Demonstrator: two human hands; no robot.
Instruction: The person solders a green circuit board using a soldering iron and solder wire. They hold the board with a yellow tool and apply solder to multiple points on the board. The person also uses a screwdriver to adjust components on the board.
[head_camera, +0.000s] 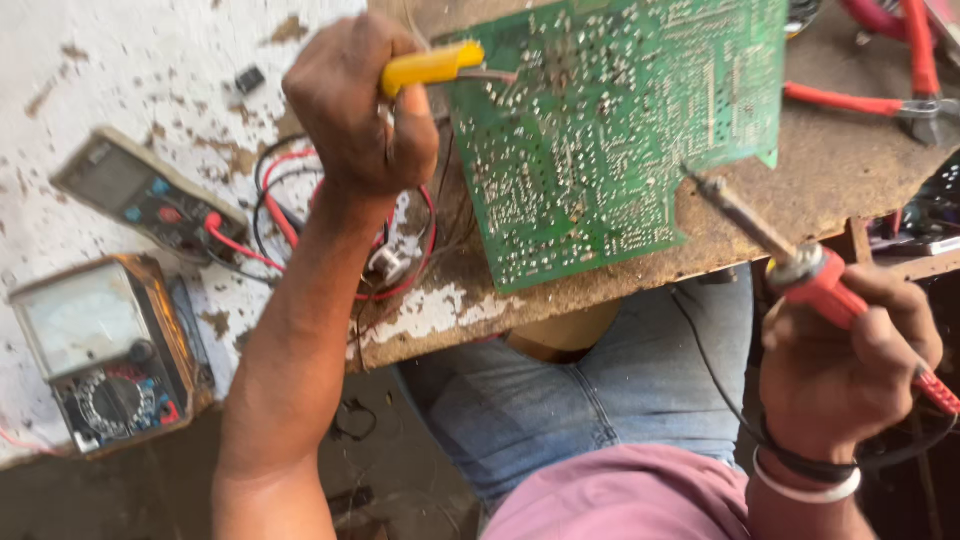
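A green circuit board lies solder side up on a worn wooden bench. My left hand is closed around a yellow-handled tool whose tip touches the board's upper left corner. My right hand grips a soldering iron with a red handle. Its metal tip rests at the board's lower right edge.
Two multimeters lie at the left: a dark one with red and black leads, and a boxy analog meter below it. Red-handled pliers lie at the top right. My knees in blue jeans show under the bench edge.
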